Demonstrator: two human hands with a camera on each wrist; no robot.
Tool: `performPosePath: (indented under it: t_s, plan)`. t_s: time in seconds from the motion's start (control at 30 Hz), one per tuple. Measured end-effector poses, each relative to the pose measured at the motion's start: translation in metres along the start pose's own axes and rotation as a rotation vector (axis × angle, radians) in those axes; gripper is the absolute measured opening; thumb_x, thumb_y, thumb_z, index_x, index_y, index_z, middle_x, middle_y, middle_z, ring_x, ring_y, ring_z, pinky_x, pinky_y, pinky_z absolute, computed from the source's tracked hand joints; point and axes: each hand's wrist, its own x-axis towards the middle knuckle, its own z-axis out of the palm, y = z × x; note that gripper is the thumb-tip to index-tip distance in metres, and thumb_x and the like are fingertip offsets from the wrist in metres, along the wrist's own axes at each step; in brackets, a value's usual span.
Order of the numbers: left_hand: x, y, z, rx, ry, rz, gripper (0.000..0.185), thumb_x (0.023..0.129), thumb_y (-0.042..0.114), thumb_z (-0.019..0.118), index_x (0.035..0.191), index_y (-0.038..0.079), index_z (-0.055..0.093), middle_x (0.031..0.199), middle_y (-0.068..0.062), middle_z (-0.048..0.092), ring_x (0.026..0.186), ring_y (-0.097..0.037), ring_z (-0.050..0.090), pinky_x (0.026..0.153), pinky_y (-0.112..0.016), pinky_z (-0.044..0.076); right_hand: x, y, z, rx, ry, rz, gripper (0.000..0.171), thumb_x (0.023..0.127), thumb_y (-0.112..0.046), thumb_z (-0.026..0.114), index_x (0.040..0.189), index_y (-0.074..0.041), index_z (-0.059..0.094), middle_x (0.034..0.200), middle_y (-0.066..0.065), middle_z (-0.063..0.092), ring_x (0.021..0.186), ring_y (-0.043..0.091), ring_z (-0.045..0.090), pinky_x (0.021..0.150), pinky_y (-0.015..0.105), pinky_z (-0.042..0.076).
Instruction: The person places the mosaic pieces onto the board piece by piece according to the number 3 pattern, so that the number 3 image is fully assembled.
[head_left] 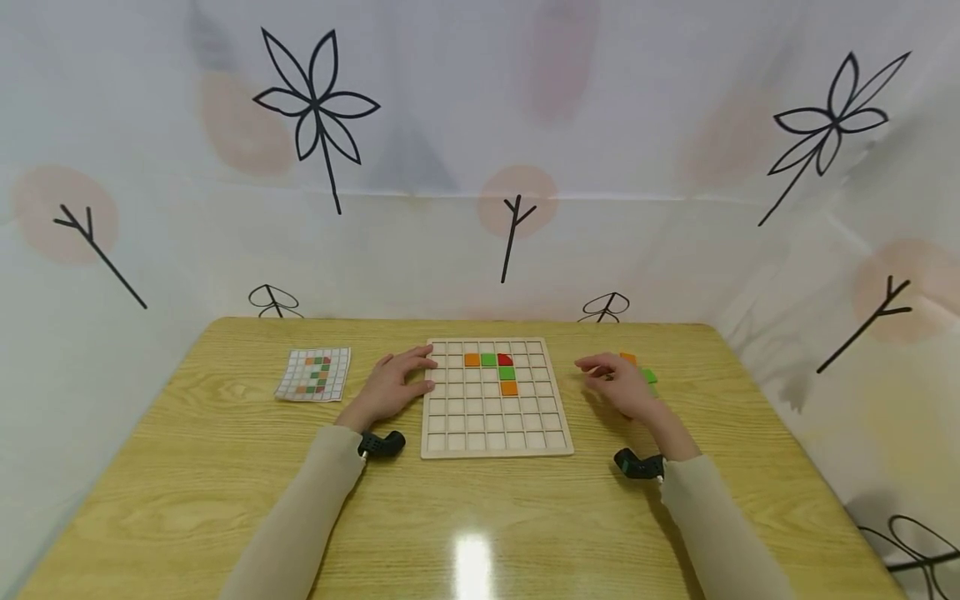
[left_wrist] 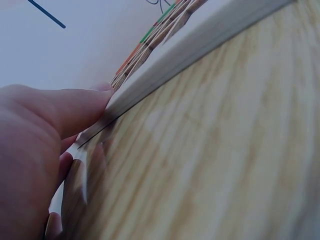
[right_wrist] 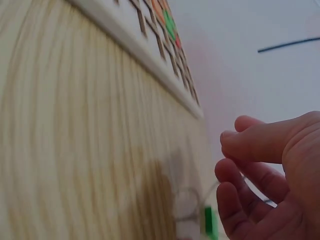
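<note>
A pale wooden grid board [head_left: 457, 421] lies mid-table, with orange, green and red tiles [head_left: 489, 360] in some of its squares. My left hand [head_left: 392, 386] rests at the board's left edge, its thumb [left_wrist: 82, 107] touching the rim. To the right of the board, my right hand [head_left: 618, 385] hovers above the table, fingers loosely bent. No tile shows between its thumb [right_wrist: 255, 145] and fingers. Loose orange and green tiles [head_left: 648, 377] lie partly hidden behind this hand. One green piece [right_wrist: 210, 222] appears below the fingers in the right wrist view.
A paper card [head_left: 339, 367] printed with a grid of coloured squares lies on the left of the wooden table [head_left: 187, 433]. Behind the table hangs a pale cloth [head_left: 427, 250] with plant drawings. Dark wrist cameras [head_left: 384, 444] sit on both wrists.
</note>
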Motion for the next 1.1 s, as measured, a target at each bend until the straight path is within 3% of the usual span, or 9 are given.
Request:
performPosePath:
  t_s: [0.2, 0.47, 0.77, 1.1]
  plan:
    - [0.0, -0.002, 0.001, 0.008, 0.004, 0.003, 0.037, 0.101, 0.029, 0.062, 0.133, 0.011, 0.063, 0.157, -0.005, 0.038, 0.145, -0.026, 0.033, 0.119, -0.056, 0.009, -0.019, 0.026, -0.023, -0.067, 0.071, 0.043, 0.029, 0.098, -0.006, 0.063, 0.125, 0.001, 0.066, 0.116, 0.021, 0.063, 0.097, 0.033, 0.06, 0.065, 0.029, 0.052]
    - [0.001, 0.0, 0.0, 0.026, 0.011, 0.013, 0.037, 0.1, 0.028, 0.063, 0.133, 0.011, 0.063, 0.157, -0.006, 0.039, 0.144, -0.027, 0.034, 0.118, -0.057, 0.01, -0.043, 0.048, -0.048, -0.135, 0.14, 0.12, 0.03, 0.097, -0.009, 0.065, 0.125, 0.002, 0.065, 0.111, 0.02, 0.062, 0.091, 0.029, 0.058, 0.063, 0.031, 0.05]
    - [0.001, -0.002, 0.001, 0.015, 0.005, 0.009, 0.039, 0.1, 0.029, 0.063, 0.134, 0.011, 0.062, 0.157, -0.005, 0.038, 0.145, -0.026, 0.033, 0.119, -0.056, 0.009, -0.053, 0.072, -0.055, -0.014, 0.111, 0.178, 0.044, 0.1, -0.023, 0.063, 0.133, 0.006, 0.059, 0.118, 0.021, 0.061, 0.09, 0.014, 0.052, 0.069, 0.023, 0.047]
    - [0.001, -0.002, 0.0, 0.009, -0.001, -0.003, 0.039, 0.101, 0.029, 0.062, 0.135, 0.011, 0.062, 0.158, -0.004, 0.037, 0.145, -0.025, 0.032, 0.119, -0.055, 0.008, -0.052, 0.068, -0.052, -0.003, 0.067, 0.19, 0.046, 0.099, -0.026, 0.066, 0.133, 0.003, 0.059, 0.108, 0.015, 0.057, 0.087, 0.022, 0.047, 0.069, 0.026, 0.043]
